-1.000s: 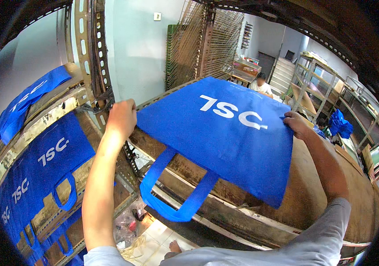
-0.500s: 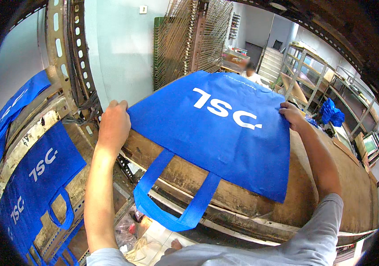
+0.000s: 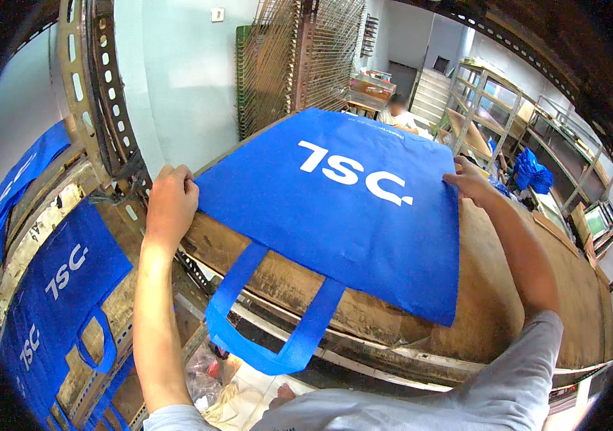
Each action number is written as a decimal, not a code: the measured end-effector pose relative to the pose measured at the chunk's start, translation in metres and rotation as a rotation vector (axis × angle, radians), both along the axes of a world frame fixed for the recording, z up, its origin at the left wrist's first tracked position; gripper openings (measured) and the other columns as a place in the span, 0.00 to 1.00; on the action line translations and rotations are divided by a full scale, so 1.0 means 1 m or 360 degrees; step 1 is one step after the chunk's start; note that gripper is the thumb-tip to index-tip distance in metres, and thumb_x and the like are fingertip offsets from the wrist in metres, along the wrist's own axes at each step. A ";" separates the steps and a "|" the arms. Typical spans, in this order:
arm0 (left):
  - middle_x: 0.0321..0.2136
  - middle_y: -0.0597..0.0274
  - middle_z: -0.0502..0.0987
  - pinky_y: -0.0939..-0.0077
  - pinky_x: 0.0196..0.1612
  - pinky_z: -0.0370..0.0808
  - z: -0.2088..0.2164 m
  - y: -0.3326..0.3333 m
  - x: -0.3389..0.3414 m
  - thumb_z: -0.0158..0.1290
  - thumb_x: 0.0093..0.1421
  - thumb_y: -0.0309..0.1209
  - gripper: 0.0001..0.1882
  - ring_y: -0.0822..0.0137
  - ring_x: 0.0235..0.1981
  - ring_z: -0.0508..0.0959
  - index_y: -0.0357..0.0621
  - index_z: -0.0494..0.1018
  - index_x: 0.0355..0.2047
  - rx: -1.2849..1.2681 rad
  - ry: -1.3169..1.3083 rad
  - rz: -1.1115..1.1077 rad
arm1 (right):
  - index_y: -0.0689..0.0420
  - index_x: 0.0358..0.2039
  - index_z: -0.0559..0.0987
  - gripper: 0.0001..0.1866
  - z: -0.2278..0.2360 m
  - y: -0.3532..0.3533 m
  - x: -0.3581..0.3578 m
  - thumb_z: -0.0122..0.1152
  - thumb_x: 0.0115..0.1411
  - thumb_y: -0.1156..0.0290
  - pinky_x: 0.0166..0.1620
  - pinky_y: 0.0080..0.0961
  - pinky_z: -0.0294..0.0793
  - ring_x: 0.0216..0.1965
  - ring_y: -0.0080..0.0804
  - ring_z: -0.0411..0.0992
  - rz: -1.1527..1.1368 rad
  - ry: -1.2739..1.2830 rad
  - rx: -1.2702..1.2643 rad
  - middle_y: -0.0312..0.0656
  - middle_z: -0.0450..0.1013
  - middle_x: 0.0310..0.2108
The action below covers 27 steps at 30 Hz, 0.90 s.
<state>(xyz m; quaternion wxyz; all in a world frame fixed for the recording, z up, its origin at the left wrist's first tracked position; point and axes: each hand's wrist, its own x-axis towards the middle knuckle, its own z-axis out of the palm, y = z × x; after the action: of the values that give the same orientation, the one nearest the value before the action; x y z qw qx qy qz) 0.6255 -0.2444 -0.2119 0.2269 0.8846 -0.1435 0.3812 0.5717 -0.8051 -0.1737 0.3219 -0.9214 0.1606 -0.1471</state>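
Observation:
A blue fabric tote bag (image 3: pixel 335 208) with white printed letters lies flat on a worn wooden work table (image 3: pixel 507 302). Its loop handle (image 3: pixel 263 330) hangs over the table's near edge. My left hand (image 3: pixel 170 205) is closed on the bag's left corner. At the bag's right edge my right hand (image 3: pixel 468 183) presses on the fabric with its fingertips. Both forearms reach in from below.
More blue printed bags (image 3: pixel 55 287) lie on a slotted metal rack (image 3: pixel 98 93) at my left. A wire drying rack (image 3: pixel 299 57) stands behind the table. A person (image 3: pixel 396 115) sits farther back. Metal shelving (image 3: pixel 507 122) with a heap of blue bags (image 3: pixel 532 176) stands at the right.
The bag has slid further onto the table and lies flatter. Both hands moved with it, the left one toward the rack side.

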 end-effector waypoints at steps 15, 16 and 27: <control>0.28 0.45 0.77 0.63 0.40 0.73 0.008 0.005 -0.003 0.50 0.52 0.25 0.08 0.51 0.34 0.77 0.33 0.74 0.30 -0.0184 0.0228 -0.0166 | 0.59 0.48 0.71 0.20 0.001 0.004 -0.027 0.60 0.54 0.72 0.25 0.15 0.69 0.27 0.19 0.66 0.0203 0.0067 0.0403 0.37 0.68 0.32; 0.28 0.44 0.77 0.63 0.39 0.72 0.008 0.001 0.000 0.50 0.52 0.25 0.08 0.50 0.34 0.77 0.33 0.75 0.30 -0.0172 0.0216 -0.0159 | 0.60 0.46 0.73 0.17 -0.002 -0.003 -0.023 0.60 0.54 0.72 0.25 0.15 0.69 0.26 0.19 0.66 0.0195 0.0076 0.0384 0.36 0.69 0.31; 0.28 0.41 0.76 0.60 0.39 0.72 0.005 -0.001 0.012 0.50 0.53 0.25 0.07 0.45 0.33 0.77 0.32 0.75 0.28 -0.0039 0.0123 -0.0134 | 0.64 0.41 0.76 0.15 -0.007 0.000 -0.011 0.57 0.54 0.71 0.23 0.18 0.70 0.26 0.22 0.69 0.0144 -0.0012 0.0170 0.39 0.71 0.31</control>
<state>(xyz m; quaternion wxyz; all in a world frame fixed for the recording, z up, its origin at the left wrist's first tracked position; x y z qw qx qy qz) 0.6372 -0.2455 -0.2073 0.2590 0.8890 -0.1669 0.3387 0.5610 -0.8053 -0.1806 0.3774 -0.9087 0.1251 -0.1271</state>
